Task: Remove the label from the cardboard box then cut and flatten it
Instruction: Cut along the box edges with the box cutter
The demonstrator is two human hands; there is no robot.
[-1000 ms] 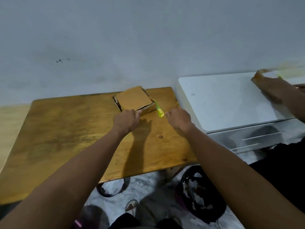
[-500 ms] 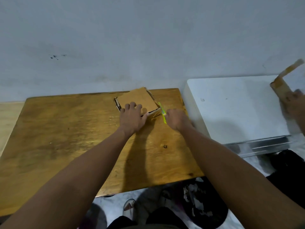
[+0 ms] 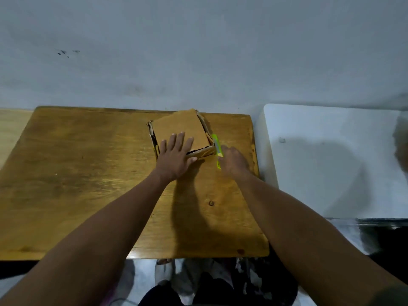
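A small brown cardboard box [image 3: 183, 124] sits near the far edge of the wooden table [image 3: 88, 173], its top flap lying loose and slightly askew. My left hand [image 3: 176, 155] lies flat on the near part of the box top, fingers straight and spread, pressing it down. My right hand [image 3: 234, 161] grips a yellow-green utility knife [image 3: 216, 146] along the box's right side, with the tip pointing away from me. No label shows on the box faces I can see.
A white cabinet top [image 3: 331, 160] stands just right of the table, with a metal drawer front below it. A blurred shape of another person [image 3: 400, 146] is at the right edge. The grey wall runs close behind the table. Clutter lies on the floor under the table's near edge.
My left hand went from a fist at the box's near edge to lying flat on its top. The right hand with the knife moved up against the box's right side. The other person's hand left the cabinet.
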